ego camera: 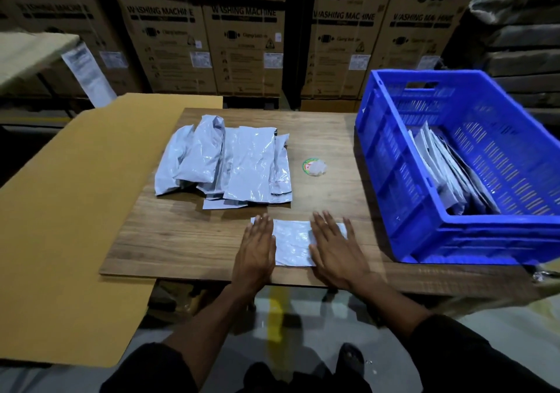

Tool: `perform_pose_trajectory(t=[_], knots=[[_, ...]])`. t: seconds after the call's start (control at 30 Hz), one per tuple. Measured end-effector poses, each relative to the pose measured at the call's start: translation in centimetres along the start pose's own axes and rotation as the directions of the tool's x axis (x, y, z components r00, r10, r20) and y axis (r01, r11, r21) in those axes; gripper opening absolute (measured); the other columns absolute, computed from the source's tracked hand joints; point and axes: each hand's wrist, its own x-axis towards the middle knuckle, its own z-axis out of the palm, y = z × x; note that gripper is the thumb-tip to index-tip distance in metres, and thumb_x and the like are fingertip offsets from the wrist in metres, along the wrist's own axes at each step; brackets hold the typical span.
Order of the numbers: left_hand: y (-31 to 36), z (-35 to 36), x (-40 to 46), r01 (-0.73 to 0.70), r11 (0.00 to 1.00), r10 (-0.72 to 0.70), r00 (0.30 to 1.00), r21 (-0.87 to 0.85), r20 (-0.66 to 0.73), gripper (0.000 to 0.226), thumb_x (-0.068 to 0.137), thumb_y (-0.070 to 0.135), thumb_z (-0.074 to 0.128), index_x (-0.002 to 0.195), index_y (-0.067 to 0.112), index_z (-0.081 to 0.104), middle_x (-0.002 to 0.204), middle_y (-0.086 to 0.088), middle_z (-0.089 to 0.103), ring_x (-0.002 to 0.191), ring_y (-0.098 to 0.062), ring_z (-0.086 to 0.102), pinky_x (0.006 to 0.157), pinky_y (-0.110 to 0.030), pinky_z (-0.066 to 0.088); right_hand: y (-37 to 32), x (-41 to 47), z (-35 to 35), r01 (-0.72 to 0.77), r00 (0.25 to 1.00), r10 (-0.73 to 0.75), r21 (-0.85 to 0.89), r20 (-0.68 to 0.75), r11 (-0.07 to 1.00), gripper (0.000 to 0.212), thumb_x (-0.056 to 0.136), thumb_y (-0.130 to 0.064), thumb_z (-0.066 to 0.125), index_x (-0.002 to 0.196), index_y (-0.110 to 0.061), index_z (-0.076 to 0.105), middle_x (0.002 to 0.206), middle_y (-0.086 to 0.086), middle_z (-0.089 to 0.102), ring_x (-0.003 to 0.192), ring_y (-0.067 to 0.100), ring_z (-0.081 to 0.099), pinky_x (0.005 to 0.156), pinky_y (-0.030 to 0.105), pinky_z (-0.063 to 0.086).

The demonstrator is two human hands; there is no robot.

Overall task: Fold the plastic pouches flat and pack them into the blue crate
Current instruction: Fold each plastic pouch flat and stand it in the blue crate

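a large sheet of brown cardboard (75, 211) lies at the far left, its right edge tucked under the wooden bench (188, 241). on the bench's back left part sits a loose heap of grey plastic pouches (224, 162), some puffed and crumpled, some lying flatter and overlapping. near the front edge lies one pouch (292, 245) spread flat, running left to right. the left hand (256, 250) rests palm down on its left end, fingers (262, 226) straight and held close together, pressing the plastic to the wood. the right hand (336, 250) lies palm down on the pouch's right end, its fingers (325, 226) straight with the thumb spread out to the side; neither hand curls around anything. the middle of the pouch shows bare between the two hands. behind the right hand, well apart from it, a small round green sticker (309, 165) lies with a clear crumpled scrap (318, 169) touching it. at the right stands the blue crate (391, 162), partly on the bench, with a stack of folded pouches (448, 171) leaning on edge inside it. cardboard boxes (242, 35) printed "washing machine" line the back.
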Motion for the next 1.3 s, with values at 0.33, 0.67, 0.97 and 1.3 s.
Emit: perform_pose_trajectory(t=[0.33, 0.67, 0.97, 1.3], knots=[[-0.8, 1.4, -0.9, -0.073, 0.987, 0.065, 0.996, 0.145, 0.053, 0.052, 0.098, 0.016, 0.034, 0.141, -0.004, 0.055, 0.149, -0.019, 0.052, 0.139, -0.032, 0.05, 0.111, -0.046, 0.039, -5.5, 2.0, 2.1, 0.056, 0.998, -0.058, 0.168, 0.005, 0.984, 0.059, 0.101, -0.038, 0.028, 0.154, -0.014, 0.036, 0.16, 0.001, 0.034, 0.149, 0.018, 0.029, 0.119, 0.041, 0.012], [-0.3, 0.9, -0.8, -0.02, 0.973, -0.012, 0.991, 0.23, 0.136, 0.058, 0.097, 0.033, 0.042, 0.147, 0.005, 0.052, 0.154, -0.014, 0.047, 0.144, -0.036, 0.043, 0.11, -0.052, 0.043, -3.5, 1.0, 2.4, -0.024, 0.998, 0.017, 0.131, 0.056, 0.991, 0.064, 0.102, -0.053, 0.019, 0.156, -0.021, 0.03, 0.163, -0.006, 0.028, 0.152, 0.02, 0.021, 0.121, 0.049, 0.009], [-0.4, 0.7, -0.8, -0.018, 0.958, -0.045, 0.976, 0.286, 0.214, 0.064, 0.098, 0.044, 0.042, 0.15, 0.008, 0.048, 0.158, -0.016, 0.042, 0.147, -0.043, 0.034, 0.11, -0.057, 0.039, -1.2, -0.5, 2.4, -0.099, 0.993, 0.092, 0.103, 0.069, 0.99, 0.071, 0.101, -0.059, 0.017, 0.159, -0.018, 0.022, 0.165, -0.004, 0.021, 0.153, 0.025, 0.012, 0.122, 0.05, 0.006], [-0.9, 0.4, -0.7, -0.011, 0.963, -0.067, 0.958, 0.269, 0.28, 0.075, 0.095, 0.057, 0.036, 0.157, 0.015, 0.037, 0.164, -0.011, 0.032, 0.151, -0.041, 0.027, 0.116, -0.059, 0.028, 1.6, -2.3, 1.0, -0.226, 0.96, 0.203, 0.104, 0.193, 0.969, 0.083, 0.094, -0.072, 0.009, 0.159, -0.023, -0.007, 0.166, -0.004, -0.017, 0.152, 0.017, -0.02, 0.12, 0.053, -0.01]])
